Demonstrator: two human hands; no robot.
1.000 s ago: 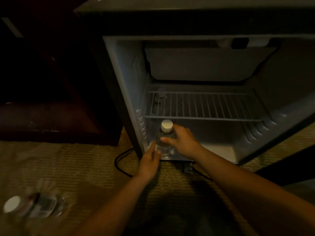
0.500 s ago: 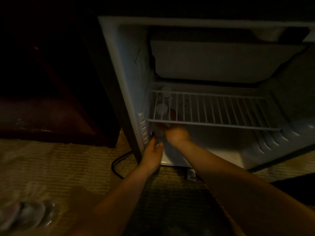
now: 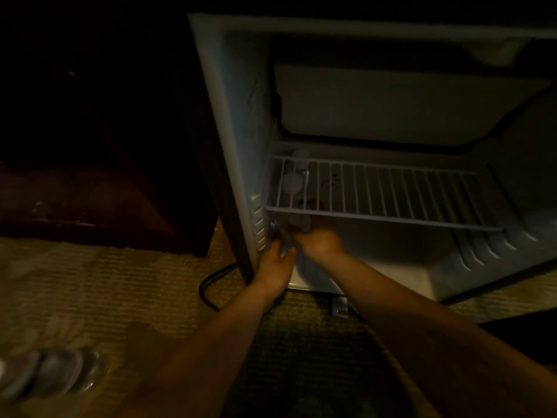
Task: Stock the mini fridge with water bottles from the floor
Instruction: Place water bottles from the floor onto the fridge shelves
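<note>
Open mini fridge (image 3: 238, 131) — a clear water bottle (image 3: 286, 239) at its lower-left front, white-capped bottles (image 3: 293, 183) behind under the wire shelf (image 3: 391, 191).

One mini fridge (image 3: 229, 116), one wire shelf (image 3: 391, 191), one black cord (image 3: 208, 285). Two pale caps (image 3: 291, 182) show under the shelf's left end. Two hands, left hand (image 3: 275, 267) and right hand (image 3: 319, 241), grip one bottle (image 3: 284, 238); the floor bottles (image 3: 51, 372) are too blurred to count.

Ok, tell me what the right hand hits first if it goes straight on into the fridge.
The right hand, with its water bottle, probably meets the standing bottle back left under the wire shelf; depth unclear.
</note>
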